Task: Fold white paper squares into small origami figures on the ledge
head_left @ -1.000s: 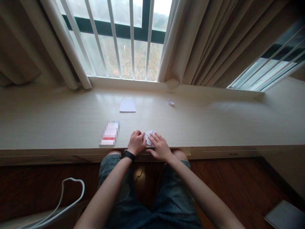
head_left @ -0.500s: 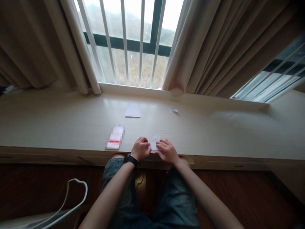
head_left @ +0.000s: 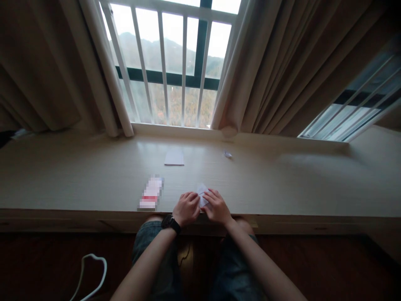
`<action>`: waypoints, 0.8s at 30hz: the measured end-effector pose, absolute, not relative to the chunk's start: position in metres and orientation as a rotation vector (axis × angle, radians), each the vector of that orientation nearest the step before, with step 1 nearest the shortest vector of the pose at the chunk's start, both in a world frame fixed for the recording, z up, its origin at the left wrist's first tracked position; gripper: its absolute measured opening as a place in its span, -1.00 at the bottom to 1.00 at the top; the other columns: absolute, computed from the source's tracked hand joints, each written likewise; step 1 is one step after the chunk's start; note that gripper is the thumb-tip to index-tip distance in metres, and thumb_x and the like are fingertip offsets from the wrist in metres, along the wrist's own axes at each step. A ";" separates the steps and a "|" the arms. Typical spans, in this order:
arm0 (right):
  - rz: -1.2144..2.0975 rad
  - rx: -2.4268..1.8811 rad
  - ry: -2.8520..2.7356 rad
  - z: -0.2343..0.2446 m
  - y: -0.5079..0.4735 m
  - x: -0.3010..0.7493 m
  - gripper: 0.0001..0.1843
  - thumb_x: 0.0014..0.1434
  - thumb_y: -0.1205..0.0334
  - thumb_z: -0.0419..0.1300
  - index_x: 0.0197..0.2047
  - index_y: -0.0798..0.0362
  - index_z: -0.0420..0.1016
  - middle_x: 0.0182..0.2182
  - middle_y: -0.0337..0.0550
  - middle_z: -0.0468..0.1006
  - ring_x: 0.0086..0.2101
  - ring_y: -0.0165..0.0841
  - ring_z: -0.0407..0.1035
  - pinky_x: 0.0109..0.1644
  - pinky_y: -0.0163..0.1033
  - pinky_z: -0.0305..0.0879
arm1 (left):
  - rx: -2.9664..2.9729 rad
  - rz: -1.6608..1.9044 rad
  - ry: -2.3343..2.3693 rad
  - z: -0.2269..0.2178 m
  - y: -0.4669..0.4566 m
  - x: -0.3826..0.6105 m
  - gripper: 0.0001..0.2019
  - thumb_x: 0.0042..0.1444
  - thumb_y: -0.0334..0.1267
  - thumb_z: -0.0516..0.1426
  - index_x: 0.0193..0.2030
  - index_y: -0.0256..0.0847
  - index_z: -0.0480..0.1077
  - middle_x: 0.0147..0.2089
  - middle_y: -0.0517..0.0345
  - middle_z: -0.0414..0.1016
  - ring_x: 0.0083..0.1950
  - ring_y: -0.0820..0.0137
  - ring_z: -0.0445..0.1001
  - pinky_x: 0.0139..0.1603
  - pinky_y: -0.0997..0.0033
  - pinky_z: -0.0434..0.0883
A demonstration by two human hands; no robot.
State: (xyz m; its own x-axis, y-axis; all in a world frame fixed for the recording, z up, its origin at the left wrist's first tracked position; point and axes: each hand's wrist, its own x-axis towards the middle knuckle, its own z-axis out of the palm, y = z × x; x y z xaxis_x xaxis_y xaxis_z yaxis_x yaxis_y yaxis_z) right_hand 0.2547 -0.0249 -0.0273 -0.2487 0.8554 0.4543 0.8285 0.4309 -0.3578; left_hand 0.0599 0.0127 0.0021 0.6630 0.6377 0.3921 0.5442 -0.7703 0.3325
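Observation:
A small folded white paper (head_left: 202, 193) lies on the pale wooden sill (head_left: 282, 184) near its front edge. My left hand (head_left: 186, 209), with a dark watch on the wrist, is curled with its fingertips pinching the paper's left side. My right hand (head_left: 217, 207) presses bent fingers onto the paper's right side. Most of the paper is hidden under both hands; only a pointed corner shows above them.
A blurred white-and-red card (head_left: 151, 193) lies left of my hands. A white paper sheet (head_left: 174, 157) and a tiny folded scrap (head_left: 227, 154) lie farther back near the barred window (head_left: 169, 71). Curtains hang on both sides. A white cable loop (head_left: 90, 271) lies on the floor.
The view has tilted up, so the sill and hands sit lower in the picture. My hands stay on the paper; its visible corner has shrunk and shifted as the fingers worked it.

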 end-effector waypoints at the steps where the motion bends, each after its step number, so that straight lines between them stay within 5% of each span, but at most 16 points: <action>1: 0.046 -1.409 -2.107 -0.027 -0.025 0.254 -0.51 0.09 0.23 0.24 0.12 0.04 0.41 0.13 0.04 0.42 0.21 -0.06 0.16 0.31 0.19 0.00 | 2.698 0.730 0.979 0.003 0.012 0.060 -0.69 0.15 -0.30 0.06 0.05 -0.15 0.39 0.04 -0.02 0.42 0.12 0.18 0.33 0.17 0.07 0.28; 7: 0.057 -1.417 -2.137 -0.026 -0.026 0.250 -0.52 0.15 0.21 0.19 0.15 0.05 0.38 0.10 0.04 0.46 0.15 -0.13 0.27 0.31 0.13 0.03 | 2.723 0.699 1.002 0.006 0.007 0.054 -0.68 0.18 -0.28 0.05 0.07 -0.15 0.37 -0.02 -0.02 0.42 0.08 0.20 0.34 0.13 0.09 0.30; 14: 0.049 -1.406 -2.129 -0.022 -0.026 0.248 -0.58 0.17 0.21 0.18 0.11 0.06 0.41 0.08 0.05 0.48 0.16 -0.15 0.28 0.31 0.12 0.03 | 2.791 0.647 0.923 0.004 0.006 0.041 -0.57 0.20 -0.27 0.03 0.22 -0.15 0.29 0.27 -0.01 0.30 0.31 0.19 0.21 0.30 0.05 0.17; 24: 0.076 -1.428 -2.096 -0.016 -0.031 0.243 -0.66 0.18 0.24 0.17 0.05 0.01 0.45 0.08 -0.01 0.49 0.14 -0.16 0.30 0.29 0.12 0.04 | 2.849 0.600 0.952 -0.003 -0.002 0.034 -0.49 0.27 -0.23 -0.02 0.36 -0.15 0.12 0.37 0.02 0.18 0.39 0.21 0.11 0.37 0.01 0.09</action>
